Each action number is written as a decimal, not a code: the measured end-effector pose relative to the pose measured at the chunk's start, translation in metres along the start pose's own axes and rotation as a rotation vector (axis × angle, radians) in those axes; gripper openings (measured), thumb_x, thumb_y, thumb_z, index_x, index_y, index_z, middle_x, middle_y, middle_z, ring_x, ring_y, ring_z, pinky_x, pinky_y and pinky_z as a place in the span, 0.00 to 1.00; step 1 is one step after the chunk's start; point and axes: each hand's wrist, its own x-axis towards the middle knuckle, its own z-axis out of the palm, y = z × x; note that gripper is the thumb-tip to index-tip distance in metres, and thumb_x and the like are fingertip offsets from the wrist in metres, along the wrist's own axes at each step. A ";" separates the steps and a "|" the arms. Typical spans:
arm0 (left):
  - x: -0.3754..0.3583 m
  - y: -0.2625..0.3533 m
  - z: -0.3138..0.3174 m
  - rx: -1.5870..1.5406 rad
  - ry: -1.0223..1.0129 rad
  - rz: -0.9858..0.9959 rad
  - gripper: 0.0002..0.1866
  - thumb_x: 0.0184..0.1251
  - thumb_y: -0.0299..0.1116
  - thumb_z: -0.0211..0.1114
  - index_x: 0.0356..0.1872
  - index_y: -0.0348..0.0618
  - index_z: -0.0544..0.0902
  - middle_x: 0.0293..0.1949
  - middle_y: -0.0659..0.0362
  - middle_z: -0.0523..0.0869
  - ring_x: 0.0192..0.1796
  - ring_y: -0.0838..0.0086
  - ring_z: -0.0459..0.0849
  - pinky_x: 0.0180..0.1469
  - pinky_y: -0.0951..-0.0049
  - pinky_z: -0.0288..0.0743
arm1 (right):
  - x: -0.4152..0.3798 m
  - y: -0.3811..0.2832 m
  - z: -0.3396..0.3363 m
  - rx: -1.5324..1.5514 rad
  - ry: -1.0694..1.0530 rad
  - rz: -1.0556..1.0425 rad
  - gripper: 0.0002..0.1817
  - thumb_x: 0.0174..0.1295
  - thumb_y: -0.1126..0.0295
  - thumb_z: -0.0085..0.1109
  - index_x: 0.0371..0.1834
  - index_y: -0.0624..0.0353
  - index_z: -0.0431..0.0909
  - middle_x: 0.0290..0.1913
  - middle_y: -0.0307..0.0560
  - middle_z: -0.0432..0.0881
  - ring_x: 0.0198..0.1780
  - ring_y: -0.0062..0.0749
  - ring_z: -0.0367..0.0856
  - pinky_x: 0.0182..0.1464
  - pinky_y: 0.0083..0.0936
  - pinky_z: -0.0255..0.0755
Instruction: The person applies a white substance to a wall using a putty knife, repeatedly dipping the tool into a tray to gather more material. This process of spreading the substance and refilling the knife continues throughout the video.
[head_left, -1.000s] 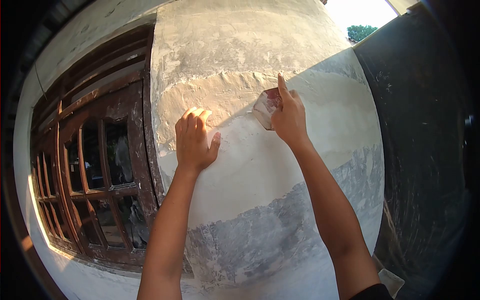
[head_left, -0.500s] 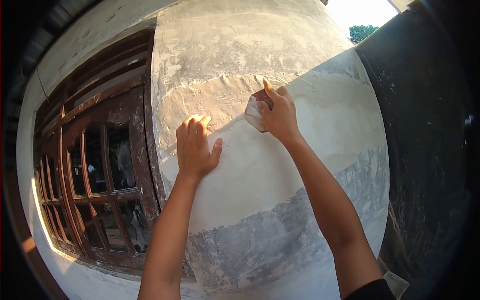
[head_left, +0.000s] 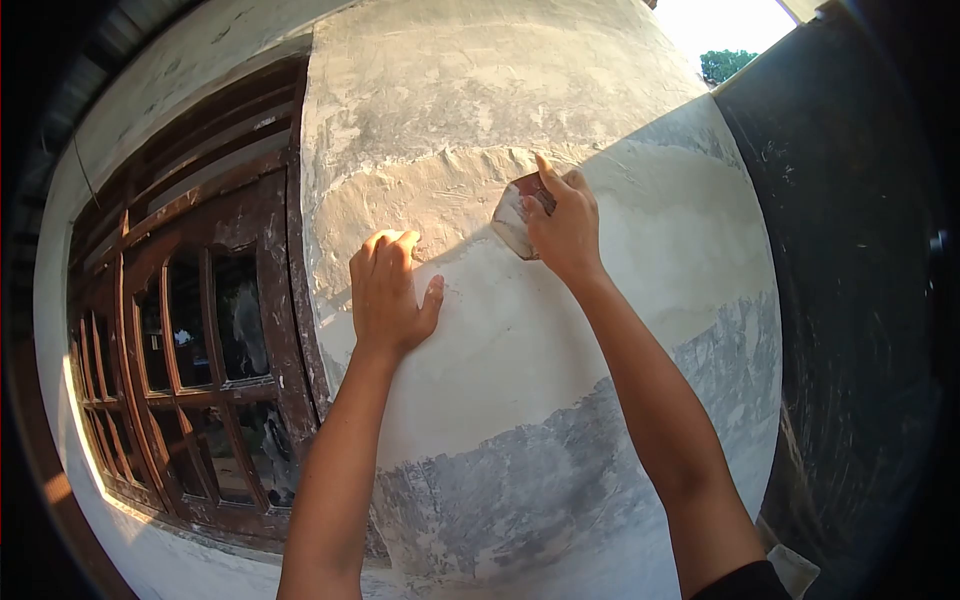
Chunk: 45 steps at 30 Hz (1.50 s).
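Note:
A wall (head_left: 470,350) fills the middle of the head view, with a band of pale, smooth filler across it and rough grey surface above and below. My right hand (head_left: 563,222) grips a flat, maroon putty scraper (head_left: 515,222) smeared with whitish filler. The scraper lies against the wall where sunlight meets shadow. To its left, my left hand (head_left: 388,292) rests on the wall with fingers slightly bent and the thumb apart. I see nothing held in it, though the fingertips' undersides are hidden.
A brown wooden window (head_left: 200,370) with several glass panes is set in the wall at left. Along the right side stands a dark panel (head_left: 850,250). A green tree (head_left: 725,66) shows at the top right.
My right hand and the scraper have shifted very slightly up and to the right. The left hand stays almost in place on the wall.

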 end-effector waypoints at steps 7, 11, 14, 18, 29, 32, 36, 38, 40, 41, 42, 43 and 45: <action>0.001 -0.001 0.002 0.020 0.035 0.014 0.28 0.53 0.39 0.64 0.56 0.38 0.71 0.45 0.50 0.76 0.57 0.52 0.71 0.59 0.54 0.61 | -0.003 -0.001 -0.005 0.074 -0.072 0.068 0.30 0.55 0.74 0.63 0.64 0.61 0.73 0.43 0.56 0.76 0.44 0.45 0.79 0.50 0.35 0.73; -0.001 -0.003 0.003 0.028 0.018 0.012 0.28 0.54 0.39 0.63 0.56 0.39 0.71 0.46 0.50 0.76 0.57 0.52 0.71 0.59 0.54 0.61 | 0.001 0.016 -0.009 0.060 0.012 0.124 0.30 0.55 0.73 0.64 0.65 0.58 0.73 0.42 0.56 0.76 0.44 0.46 0.78 0.51 0.36 0.72; 0.000 -0.002 0.001 0.024 0.010 0.008 0.27 0.54 0.39 0.63 0.55 0.39 0.71 0.46 0.50 0.77 0.57 0.52 0.71 0.59 0.54 0.61 | -0.006 0.009 -0.011 0.098 0.039 0.146 0.30 0.55 0.74 0.63 0.65 0.57 0.73 0.41 0.55 0.75 0.43 0.45 0.78 0.51 0.35 0.72; -0.001 -0.003 0.003 0.014 0.021 0.018 0.27 0.54 0.39 0.63 0.55 0.39 0.71 0.46 0.50 0.77 0.56 0.52 0.71 0.59 0.54 0.61 | -0.014 0.019 -0.011 0.017 -0.015 0.124 0.30 0.55 0.76 0.63 0.64 0.61 0.73 0.41 0.53 0.74 0.42 0.43 0.79 0.48 0.33 0.73; 0.000 -0.001 0.000 0.028 -0.017 -0.003 0.26 0.55 0.39 0.63 0.55 0.39 0.71 0.47 0.49 0.76 0.57 0.52 0.71 0.59 0.55 0.61 | -0.004 0.022 -0.017 0.121 0.126 0.277 0.29 0.55 0.75 0.63 0.64 0.62 0.73 0.41 0.56 0.75 0.45 0.46 0.78 0.50 0.35 0.71; 0.001 -0.001 0.001 0.035 -0.008 0.008 0.26 0.57 0.40 0.63 0.55 0.39 0.71 0.51 0.48 0.76 0.60 0.51 0.70 0.62 0.54 0.60 | -0.014 0.004 -0.001 0.084 -0.101 0.047 0.29 0.55 0.75 0.63 0.64 0.65 0.72 0.43 0.55 0.75 0.44 0.46 0.79 0.49 0.36 0.73; 0.001 -0.003 0.002 0.036 -0.011 0.040 0.26 0.57 0.40 0.62 0.55 0.38 0.71 0.55 0.47 0.75 0.66 0.48 0.67 0.66 0.52 0.58 | 0.009 0.026 -0.008 0.040 0.103 0.277 0.31 0.55 0.74 0.63 0.65 0.64 0.71 0.43 0.57 0.75 0.46 0.46 0.78 0.50 0.34 0.71; 0.002 -0.002 0.000 0.037 -0.022 0.037 0.26 0.57 0.39 0.62 0.55 0.38 0.71 0.55 0.47 0.75 0.66 0.48 0.67 0.66 0.52 0.58 | 0.004 0.017 -0.007 0.083 0.086 0.238 0.31 0.55 0.73 0.63 0.65 0.64 0.71 0.44 0.57 0.75 0.46 0.46 0.78 0.50 0.34 0.71; 0.003 -0.001 0.000 0.039 -0.023 0.027 0.25 0.57 0.39 0.62 0.55 0.38 0.71 0.56 0.48 0.75 0.66 0.48 0.67 0.65 0.52 0.58 | -0.007 0.004 0.001 0.097 -0.041 0.106 0.31 0.55 0.73 0.64 0.65 0.62 0.71 0.45 0.57 0.74 0.47 0.46 0.78 0.51 0.34 0.71; 0.003 -0.001 0.000 0.038 -0.018 0.022 0.25 0.57 0.38 0.62 0.55 0.38 0.71 0.56 0.48 0.75 0.66 0.48 0.67 0.66 0.52 0.58 | -0.013 0.000 0.007 0.081 -0.106 0.059 0.31 0.55 0.72 0.64 0.65 0.61 0.71 0.44 0.57 0.74 0.46 0.47 0.78 0.51 0.35 0.71; 0.002 0.000 -0.001 0.036 -0.018 0.020 0.25 0.57 0.38 0.62 0.55 0.38 0.71 0.56 0.48 0.75 0.66 0.48 0.67 0.66 0.52 0.58 | -0.012 0.010 0.011 0.037 -0.060 0.111 0.31 0.55 0.72 0.64 0.65 0.61 0.72 0.43 0.57 0.75 0.46 0.47 0.78 0.51 0.35 0.71; 0.002 0.000 0.000 0.034 -0.021 0.022 0.25 0.57 0.38 0.62 0.55 0.38 0.71 0.56 0.48 0.75 0.66 0.48 0.67 0.66 0.52 0.58 | -0.007 0.019 0.013 -0.007 -0.012 0.160 0.31 0.55 0.73 0.64 0.65 0.61 0.72 0.43 0.58 0.75 0.46 0.47 0.78 0.52 0.35 0.71; 0.002 -0.001 0.000 0.023 -0.020 0.032 0.25 0.56 0.37 0.63 0.55 0.38 0.71 0.55 0.48 0.75 0.66 0.48 0.67 0.66 0.53 0.58 | 0.004 0.027 0.001 0.056 0.099 0.245 0.30 0.55 0.72 0.64 0.65 0.61 0.72 0.43 0.57 0.75 0.46 0.47 0.78 0.52 0.35 0.71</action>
